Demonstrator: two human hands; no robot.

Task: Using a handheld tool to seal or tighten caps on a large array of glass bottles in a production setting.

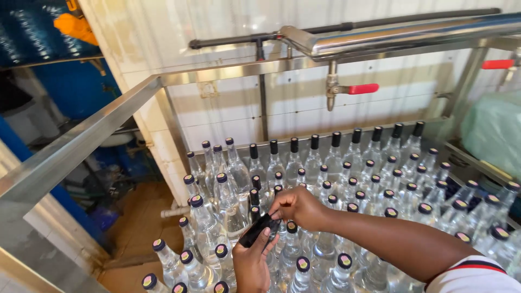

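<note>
A black shrink sleeve [259,229], just left of the steel tap [332,87] line and over the clear bottles [228,201], is gripped by the left hand [254,261] and pinched by the right hand [298,207]. It is judged light, thin, easily crushed; its edges are best held.

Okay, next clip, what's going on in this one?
A person stands over a steel table packed with clear capped bottles. The left hand holds a small stack of black sleeves, and the right hand pinches the upper end of that stack with its fingertips. Bottles along the back row already wear tall black sleeves over their caps; most of the nearer ones show bare round cap tops. A steel pipe with red-handled valves runs above the table.
</note>
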